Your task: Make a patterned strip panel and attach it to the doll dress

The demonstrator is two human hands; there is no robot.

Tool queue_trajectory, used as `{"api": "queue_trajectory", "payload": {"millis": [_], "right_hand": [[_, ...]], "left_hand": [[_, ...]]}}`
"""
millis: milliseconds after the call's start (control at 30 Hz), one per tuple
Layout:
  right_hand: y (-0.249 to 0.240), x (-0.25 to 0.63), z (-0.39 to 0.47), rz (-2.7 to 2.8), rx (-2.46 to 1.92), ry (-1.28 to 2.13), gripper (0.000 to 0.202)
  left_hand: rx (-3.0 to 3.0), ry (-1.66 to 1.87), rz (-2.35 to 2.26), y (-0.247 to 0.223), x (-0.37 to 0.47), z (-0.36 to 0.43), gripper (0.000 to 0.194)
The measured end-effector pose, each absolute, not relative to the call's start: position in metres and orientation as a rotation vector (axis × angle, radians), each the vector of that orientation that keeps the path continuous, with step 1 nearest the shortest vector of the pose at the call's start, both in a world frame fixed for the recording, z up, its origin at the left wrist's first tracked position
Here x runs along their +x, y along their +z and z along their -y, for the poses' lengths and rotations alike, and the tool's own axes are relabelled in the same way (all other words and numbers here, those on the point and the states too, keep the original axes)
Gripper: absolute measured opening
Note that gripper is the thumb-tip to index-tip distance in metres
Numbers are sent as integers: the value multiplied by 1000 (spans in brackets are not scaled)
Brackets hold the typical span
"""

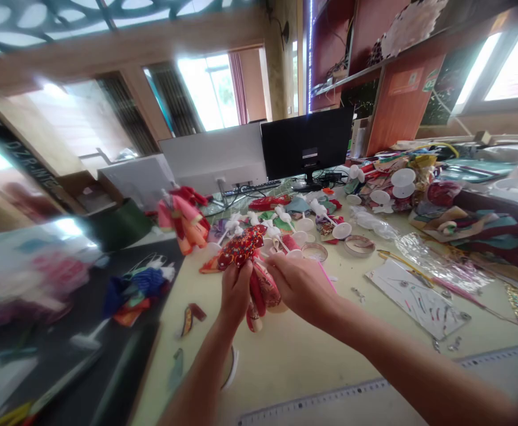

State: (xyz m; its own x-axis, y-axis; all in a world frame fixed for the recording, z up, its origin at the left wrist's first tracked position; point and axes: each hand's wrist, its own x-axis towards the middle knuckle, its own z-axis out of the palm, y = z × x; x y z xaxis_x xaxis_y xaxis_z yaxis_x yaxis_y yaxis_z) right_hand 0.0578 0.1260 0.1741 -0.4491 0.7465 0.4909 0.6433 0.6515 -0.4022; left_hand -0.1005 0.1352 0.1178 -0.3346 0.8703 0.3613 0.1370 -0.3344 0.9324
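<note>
Over the table, I hold a small doll figure dressed in red patterned cloth. My left hand is closed around its lower side, thumb pressed on the fabric. From the other side, my right hand is closed with its fingertips pinching at the doll's clothing; the exact spot is hidden by the fingers. Pink and red cloth pieces hang below between both hands. A thin pink edge shows beside my right hand, and I cannot tell whether it is held. White doll stands lie just behind.
Two monitors stand at the back. Rolls of tape, a card with small pins or beads and a ruler lie to the right. A dressed doll stands at left, near blue cloth scraps on a dark surface.
</note>
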Motion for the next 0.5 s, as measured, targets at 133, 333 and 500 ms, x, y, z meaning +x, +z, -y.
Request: {"api": "queue_trajectory", "payload": {"millis": [133, 333, 500], "right_hand": [[168, 54, -135, 2046, -889, 412, 17], [166, 40, -144, 1712, -594, 859, 13], [175, 41, -142, 1615, -541, 1149, 15]], "left_hand": [[1369, 1705, -1293, 118, -100, -136, 16], [1389, 1675, -1241, 118, -99, -136, 19], [1388, 1649, -1247, 119, -98, -136, 21]]}}
